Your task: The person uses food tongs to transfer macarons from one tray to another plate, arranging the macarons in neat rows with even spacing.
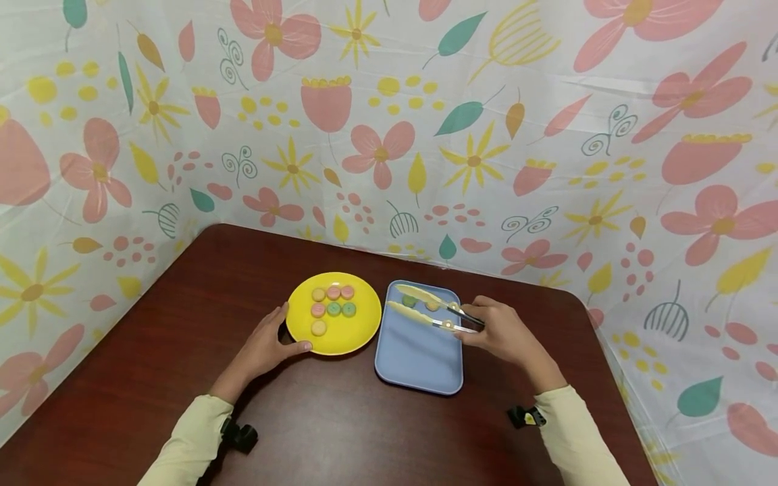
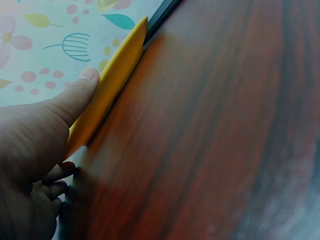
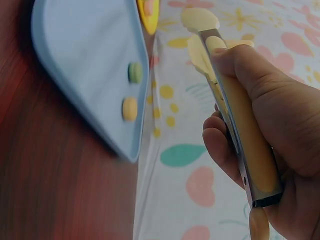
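My left hand [image 1: 265, 344] holds the yellow plate [image 1: 358, 334] at its left side, thumb on the near rim and fingers round the edge. In the left wrist view the thumb lies along the plate's rim [image 2: 112, 82]. Several small pink, green and yellow macarons [image 1: 333, 308] sit on the plate's left half. My right hand [image 1: 501, 329] grips a pair of tongs [image 1: 428, 322] with pale yellow tips, spread apart with nothing between them, above the blue tray [image 1: 419, 364]. A green macaron [image 3: 135, 72] and a yellow macaron [image 3: 130, 108] lie at the tray's far end.
Plate and tray stand side by side on a dark brown wooden table [image 1: 340, 432]. A flower-patterned cloth [image 1: 377, 101] hangs behind the table and along its sides. A black wrist camera [image 1: 240, 435] is strapped to the left sleeve, another [image 1: 525, 416] to the right.
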Available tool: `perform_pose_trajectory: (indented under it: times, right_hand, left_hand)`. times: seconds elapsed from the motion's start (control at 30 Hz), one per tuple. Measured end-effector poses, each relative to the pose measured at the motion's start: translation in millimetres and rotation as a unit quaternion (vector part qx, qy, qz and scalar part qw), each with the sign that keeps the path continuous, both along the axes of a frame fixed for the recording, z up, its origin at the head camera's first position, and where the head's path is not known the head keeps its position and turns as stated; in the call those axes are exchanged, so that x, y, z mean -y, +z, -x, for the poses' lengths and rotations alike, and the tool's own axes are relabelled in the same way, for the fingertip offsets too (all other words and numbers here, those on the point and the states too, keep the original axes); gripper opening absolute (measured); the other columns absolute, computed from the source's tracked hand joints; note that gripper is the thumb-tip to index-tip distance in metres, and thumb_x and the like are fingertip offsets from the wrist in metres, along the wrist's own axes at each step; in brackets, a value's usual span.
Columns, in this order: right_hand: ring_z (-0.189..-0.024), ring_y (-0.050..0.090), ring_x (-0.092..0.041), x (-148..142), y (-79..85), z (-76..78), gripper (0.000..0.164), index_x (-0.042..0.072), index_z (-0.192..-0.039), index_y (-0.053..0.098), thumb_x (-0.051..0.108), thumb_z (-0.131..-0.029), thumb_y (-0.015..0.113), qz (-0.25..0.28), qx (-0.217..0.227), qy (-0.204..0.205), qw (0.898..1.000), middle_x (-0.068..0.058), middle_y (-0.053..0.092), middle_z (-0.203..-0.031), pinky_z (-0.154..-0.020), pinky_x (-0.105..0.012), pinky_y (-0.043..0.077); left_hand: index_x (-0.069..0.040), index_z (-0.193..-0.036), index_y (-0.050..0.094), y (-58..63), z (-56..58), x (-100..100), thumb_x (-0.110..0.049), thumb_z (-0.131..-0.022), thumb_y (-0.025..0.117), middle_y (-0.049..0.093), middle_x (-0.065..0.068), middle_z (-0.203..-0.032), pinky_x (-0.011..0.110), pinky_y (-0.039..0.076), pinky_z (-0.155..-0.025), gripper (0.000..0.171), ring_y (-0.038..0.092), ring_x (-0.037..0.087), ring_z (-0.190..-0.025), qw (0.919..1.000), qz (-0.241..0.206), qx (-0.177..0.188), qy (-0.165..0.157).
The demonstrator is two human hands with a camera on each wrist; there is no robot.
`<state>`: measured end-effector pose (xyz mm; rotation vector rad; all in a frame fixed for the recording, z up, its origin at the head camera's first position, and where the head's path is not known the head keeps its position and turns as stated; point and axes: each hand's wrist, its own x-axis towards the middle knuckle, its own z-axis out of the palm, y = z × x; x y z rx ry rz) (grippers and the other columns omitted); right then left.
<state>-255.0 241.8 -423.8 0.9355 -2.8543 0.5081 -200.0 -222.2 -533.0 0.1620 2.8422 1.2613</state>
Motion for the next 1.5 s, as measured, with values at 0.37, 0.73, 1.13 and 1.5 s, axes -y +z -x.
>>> perform_pose_trajectory:
  times: [0.37, 0.73, 1.13, 1.5]
  right_hand:
    - [-0.075, 0.053, -0.016, -37, -0.5, -3.6, 0.059, -0.008, -0.124, 0.070, 0.032, -0.084, 0.086, -0.020, 0.011, -0.060, 0.998, -0.005, 0.063, -0.098, -0.066, -0.033, 0.048]
    - [-0.074, 0.052, -0.018, -51, -16.9, 3.5, 0.058, -0.009, -0.124, 0.070, 0.029, -0.084, 0.087, -0.016, 0.044, -0.084, 0.995, -0.010, 0.063, -0.094, -0.063, -0.032, 0.047]
    - [-0.076, 0.054, -0.019, -58, -30.7, 12.7, 0.057, -0.009, -0.123, 0.070, 0.030, -0.084, 0.086, -0.020, 0.044, -0.084, 0.995, -0.008, 0.063, -0.097, -0.065, -0.034, 0.049]
    - [-0.074, 0.051, -0.018, -60, -39.5, 15.4, 0.057, -0.008, -0.123, 0.071, 0.031, -0.084, 0.086, -0.031, 0.042, -0.093, 0.994, -0.005, 0.060, -0.091, -0.064, -0.034, 0.044]
  left_hand:
    - [0.001, -0.162, 0.019, 1.1, -0.6, 0, -0.056, -0.082, 0.081, 0.021, 0.028, -0.165, 0.066, 0.028, -0.116, 0.116, 0.022, 0.048, -0.150, 1.0000, 0.002, -0.002, 0.003]
    - [0.001, -0.162, 0.019, -0.1, -0.5, 0, -0.058, -0.082, 0.081, 0.021, 0.029, -0.165, 0.066, 0.029, -0.116, 0.117, 0.022, 0.048, -0.150, 1.0000, 0.002, -0.001, 0.001]
    - [0.002, -0.162, 0.019, 1.7, -0.5, 0, -0.058, -0.082, 0.080, 0.021, 0.028, -0.165, 0.065, 0.029, -0.116, 0.117, 0.021, 0.048, -0.151, 1.0000, 0.005, 0.002, 0.003]
    - [0.003, -0.161, 0.019, 2.3, 0.5, -1, -0.056, -0.082, 0.081, 0.021, 0.029, -0.165, 0.066, 0.028, -0.116, 0.116, 0.021, 0.048, -0.151, 1.0000, 0.005, -0.002, 0.000]
